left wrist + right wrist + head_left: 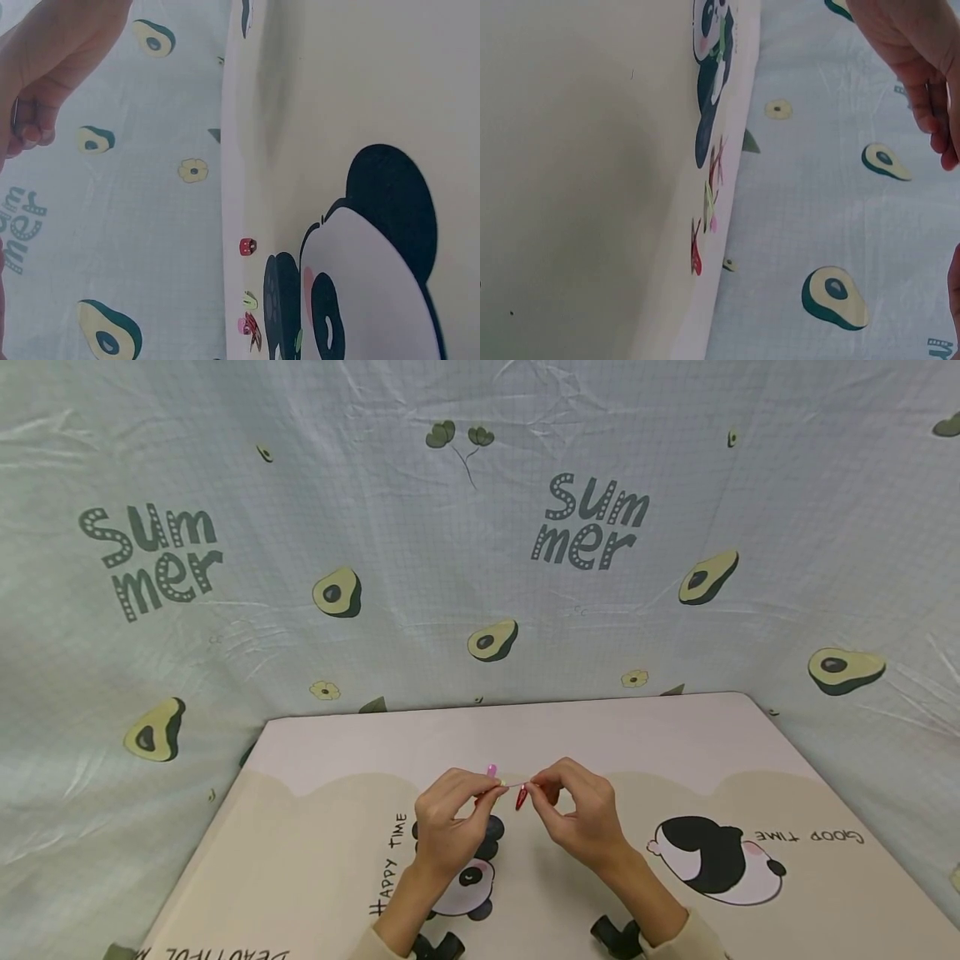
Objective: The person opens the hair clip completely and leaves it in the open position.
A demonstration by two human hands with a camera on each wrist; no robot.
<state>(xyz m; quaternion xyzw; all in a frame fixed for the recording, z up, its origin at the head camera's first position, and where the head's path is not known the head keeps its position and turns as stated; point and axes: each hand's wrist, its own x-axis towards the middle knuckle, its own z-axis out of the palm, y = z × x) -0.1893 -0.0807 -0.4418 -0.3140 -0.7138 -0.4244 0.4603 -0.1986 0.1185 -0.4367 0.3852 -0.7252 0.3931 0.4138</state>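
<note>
In the head view a thin pale strand (516,786) spans the gap between the two hands, above the table. My left hand (454,817) pinches its left end between thumb and index finger. Thumb and index finger of my right hand (579,810) pinch the other end. Close by the fingertips are a red hair clip (521,797) and a pink hair clip (492,770). Both wrist views show several small clips on the tabletop, among them a red one (696,259) and a green one (250,300). The fingers partly cover the clips in the head view.
The pale table (315,835) carries printed panda and puppy pictures and lettering. A light green sheet (420,527) with avocados hangs behind it and at both sides. Black wrist mounts (617,937) sit under the forearms.
</note>
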